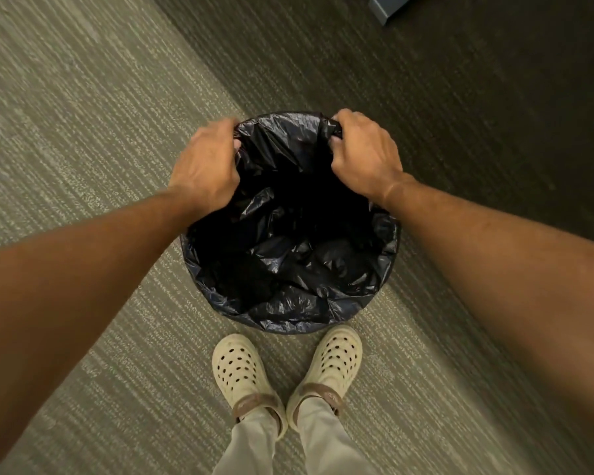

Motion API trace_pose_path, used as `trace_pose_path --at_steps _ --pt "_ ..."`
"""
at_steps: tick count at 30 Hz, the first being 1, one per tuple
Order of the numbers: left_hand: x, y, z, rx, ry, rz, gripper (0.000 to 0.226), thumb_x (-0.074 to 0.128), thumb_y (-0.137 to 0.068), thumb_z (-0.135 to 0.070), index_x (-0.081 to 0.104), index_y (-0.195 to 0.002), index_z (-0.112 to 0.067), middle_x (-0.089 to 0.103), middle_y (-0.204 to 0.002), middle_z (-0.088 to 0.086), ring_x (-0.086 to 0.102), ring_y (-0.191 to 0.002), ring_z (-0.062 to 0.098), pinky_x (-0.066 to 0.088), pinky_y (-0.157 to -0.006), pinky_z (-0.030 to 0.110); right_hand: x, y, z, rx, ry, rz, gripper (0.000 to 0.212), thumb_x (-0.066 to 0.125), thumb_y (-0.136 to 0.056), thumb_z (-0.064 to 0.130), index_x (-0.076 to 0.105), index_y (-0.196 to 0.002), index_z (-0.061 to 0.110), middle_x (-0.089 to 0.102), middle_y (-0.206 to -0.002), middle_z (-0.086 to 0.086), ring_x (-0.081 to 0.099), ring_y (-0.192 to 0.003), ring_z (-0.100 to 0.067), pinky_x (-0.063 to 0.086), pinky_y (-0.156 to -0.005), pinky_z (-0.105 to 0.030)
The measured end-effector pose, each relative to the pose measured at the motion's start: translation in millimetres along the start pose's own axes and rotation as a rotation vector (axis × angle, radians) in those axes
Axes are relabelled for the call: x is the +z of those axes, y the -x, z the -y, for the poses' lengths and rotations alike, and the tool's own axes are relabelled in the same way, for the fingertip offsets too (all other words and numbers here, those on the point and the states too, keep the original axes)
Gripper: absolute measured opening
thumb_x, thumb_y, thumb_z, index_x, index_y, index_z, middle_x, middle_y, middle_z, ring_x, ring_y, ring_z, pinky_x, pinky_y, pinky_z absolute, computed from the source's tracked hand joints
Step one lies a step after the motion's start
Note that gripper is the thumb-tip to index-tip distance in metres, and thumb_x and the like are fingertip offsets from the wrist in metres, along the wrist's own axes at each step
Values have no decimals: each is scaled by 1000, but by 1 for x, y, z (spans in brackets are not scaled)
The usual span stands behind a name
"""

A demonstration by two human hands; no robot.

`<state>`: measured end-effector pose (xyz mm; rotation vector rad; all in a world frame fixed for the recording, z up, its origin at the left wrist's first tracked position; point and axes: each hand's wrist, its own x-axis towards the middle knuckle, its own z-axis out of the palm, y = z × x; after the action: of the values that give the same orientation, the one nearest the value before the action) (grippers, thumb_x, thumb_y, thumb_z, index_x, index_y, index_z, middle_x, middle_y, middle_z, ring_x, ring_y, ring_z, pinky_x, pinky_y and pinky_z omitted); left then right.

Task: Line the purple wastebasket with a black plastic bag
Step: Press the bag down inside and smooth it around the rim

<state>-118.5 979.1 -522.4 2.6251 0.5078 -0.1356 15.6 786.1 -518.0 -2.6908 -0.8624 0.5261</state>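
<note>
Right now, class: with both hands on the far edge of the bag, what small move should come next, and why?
Probably fold the far edge down over the rim. The left hand and right hand pinch the black bag there, while its near edge already drapes outside.

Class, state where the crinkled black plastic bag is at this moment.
In the head view the crinkled black plastic bag sits centre frame, just ahead of the cream perforated clogs, its far edge gripped by the left hand and right hand.

Both arms reaching forward and down, left hand [204, 164] and right hand [364, 154] curled closed, knuckles up
</note>
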Motion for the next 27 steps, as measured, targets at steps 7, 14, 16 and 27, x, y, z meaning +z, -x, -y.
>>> trace_pose_path --at_steps 7,14,16,27 --pt "-1 1 19 -13 71 7 24 31 -99 -36 36 -90 -15 40 -67 1 33 -55 13 22 -51 32 1 -14 -8 153 -147 98 25 56 -79 41 48 -73 18 60 -83 -11 60 -86 -37 34 -65 -31" --pt "0 -5 15 -118 133 5 36 36 -97 -38 41 -76 -10 39 -58 -3 35 -50 11 21 -46 30 -1 -21 -9 214 -185 138 40 61 -76 51 52 -57 17 59 -65 -1 60 -66 -23 34 -50 -25" --pt "-3 -2 13 -136 135 -5 35 37 -97 -38 42 -75 -10 40 -59 -1 37 -51 15 21 -47 32 -1 -17 -9 209 -176 123 37 61 -76 51 52 -58 19 59 -66 0 61 -69 -23 37 -54 -28" --pt "6 76 4 -581 433 -147 37 23 -104 -34 53 -97 -12 45 -74 -6 42 -65 4 34 -56 7 10 55 -28 620 -520 14 54 28 -93 64 56 -76 20 61 -90 -2 55 -93 -25 36 -79 -36"
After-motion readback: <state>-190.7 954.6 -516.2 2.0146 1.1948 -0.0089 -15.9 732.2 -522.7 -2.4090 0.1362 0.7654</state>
